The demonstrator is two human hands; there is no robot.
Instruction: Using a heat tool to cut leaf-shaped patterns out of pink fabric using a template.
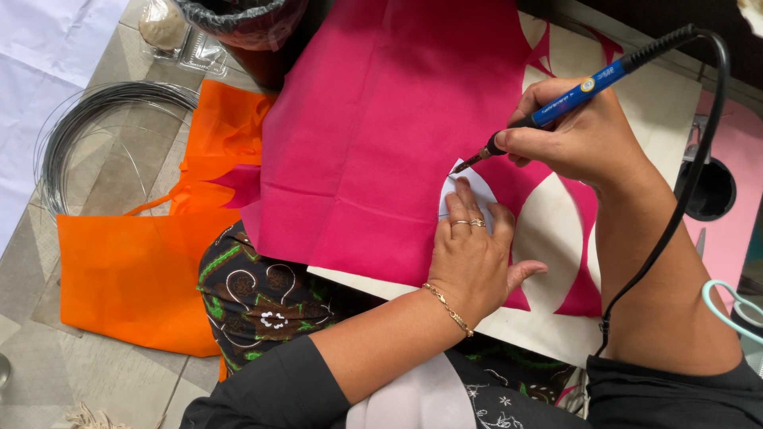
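A large pink fabric sheet [373, 135] lies over a pale board [556, 334] on my lap. My left hand [473, 254] presses a white petal-shaped template [461, 191] flat onto the pink fabric, fingers together. My right hand [584, 135] grips a blue-handled hot cutting pen [556, 103] like a pencil. Its dark tip [465, 164] touches the fabric at the template's upper edge. A black cord [699, 159] runs from the pen down past my right forearm. Petal-shaped holes show in the fabric to the right of my left hand.
Orange fabric [143, 270] lies on the tiled floor at left, beside a coil of grey wire [87, 127]. A dark bin with a plastic liner [254, 32] stands at the top. White cloth [40, 48] is at top left. A pink surface with a black round hole [711, 191] is at right.
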